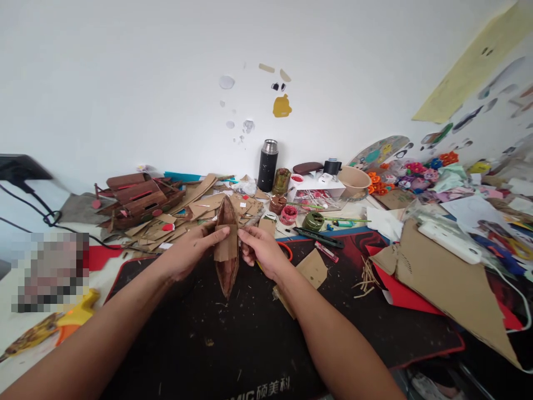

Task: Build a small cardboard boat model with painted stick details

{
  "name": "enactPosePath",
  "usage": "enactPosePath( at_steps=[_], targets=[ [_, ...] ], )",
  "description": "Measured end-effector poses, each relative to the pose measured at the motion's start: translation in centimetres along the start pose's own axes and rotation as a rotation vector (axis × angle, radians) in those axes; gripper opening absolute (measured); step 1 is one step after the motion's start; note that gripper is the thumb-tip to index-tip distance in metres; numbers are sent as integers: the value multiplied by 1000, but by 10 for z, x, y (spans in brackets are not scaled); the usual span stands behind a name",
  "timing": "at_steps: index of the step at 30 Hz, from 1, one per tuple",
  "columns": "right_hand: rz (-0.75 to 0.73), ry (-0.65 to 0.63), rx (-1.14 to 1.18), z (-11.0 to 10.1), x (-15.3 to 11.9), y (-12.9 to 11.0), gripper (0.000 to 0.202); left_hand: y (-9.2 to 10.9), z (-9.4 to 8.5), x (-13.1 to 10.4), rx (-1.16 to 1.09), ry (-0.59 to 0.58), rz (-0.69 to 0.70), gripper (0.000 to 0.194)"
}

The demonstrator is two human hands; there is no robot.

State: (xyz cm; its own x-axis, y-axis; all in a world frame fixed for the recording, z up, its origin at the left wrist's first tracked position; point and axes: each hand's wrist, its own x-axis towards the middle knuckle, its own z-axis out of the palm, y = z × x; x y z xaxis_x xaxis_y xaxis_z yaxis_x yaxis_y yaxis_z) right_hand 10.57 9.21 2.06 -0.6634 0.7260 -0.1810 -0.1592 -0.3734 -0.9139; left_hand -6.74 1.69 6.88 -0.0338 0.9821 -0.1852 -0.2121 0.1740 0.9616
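A small brown cardboard boat, pointed at both ends, is held between my hands above a black desk mat. Across its middle lies a curved piece of cardboard. My left hand grips the boat's left side, thumb resting on the curved piece. On the opposite side, my right hand pinches the edge where piece and hull meet. Orange-handled scissors lie partly hidden behind my right hand. Cardboard offcuts rest on the mat beside my right forearm.
A finished-looking model boat and heaped cardboard scraps sit at the back left. Behind the mat are a black thermos, paint jars and a utility knife. A yellow glue gun lies left; a large cardboard sheet lies right.
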Motion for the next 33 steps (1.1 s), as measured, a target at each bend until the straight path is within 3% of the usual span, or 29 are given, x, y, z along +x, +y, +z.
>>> enactPosePath(
  at_steps=[8,16,25,33],
  targets=[
    [-92,26,-182,0,2,2,59,-2,-13,6,-35,179,-10,50],
    [-170,-16,-299,2,0,7,68,2,-3,2,0,231,56,63],
    [-117,-66,-187,1,2,6,59,3,0,0,-43,166,44,61],
    [-75,-54,-146,1,2,5,57,0,-6,1,-136,100,-7,39]
  ],
)
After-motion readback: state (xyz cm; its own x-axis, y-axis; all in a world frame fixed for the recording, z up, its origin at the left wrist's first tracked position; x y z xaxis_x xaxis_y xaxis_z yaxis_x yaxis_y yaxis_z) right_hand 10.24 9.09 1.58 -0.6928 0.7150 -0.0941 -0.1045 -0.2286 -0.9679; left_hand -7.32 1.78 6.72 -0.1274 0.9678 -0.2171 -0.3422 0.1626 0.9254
